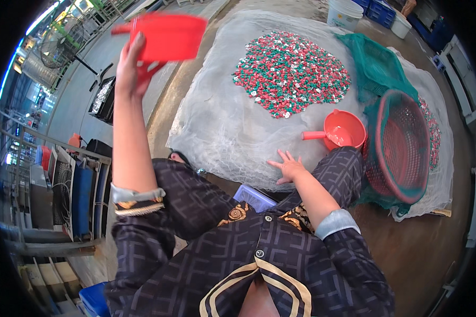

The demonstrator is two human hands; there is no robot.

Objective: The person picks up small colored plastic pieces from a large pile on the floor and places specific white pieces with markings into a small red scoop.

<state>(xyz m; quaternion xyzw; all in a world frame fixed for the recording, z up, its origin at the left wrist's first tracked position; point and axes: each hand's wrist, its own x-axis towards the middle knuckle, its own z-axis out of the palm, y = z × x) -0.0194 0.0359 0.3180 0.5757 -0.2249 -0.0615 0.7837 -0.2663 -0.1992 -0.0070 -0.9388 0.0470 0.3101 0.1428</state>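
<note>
Around the heap of small red, green and white pieces (292,74) on the pale netting sheet (203,124), a white bucket (344,14) stands beyond, while a green-netted basket (378,66) and a large red perforated basket (407,142) crowd the right side, and a red dipper (346,128) sits between heap and right knee. The left hand (129,68) is raised well left of the heap, thumb and fingers gripping a motion-blurred red scoop (174,37); the right hand (290,168) holds nothing — fingers spread wide over the sheet, contact unclear.
</note>
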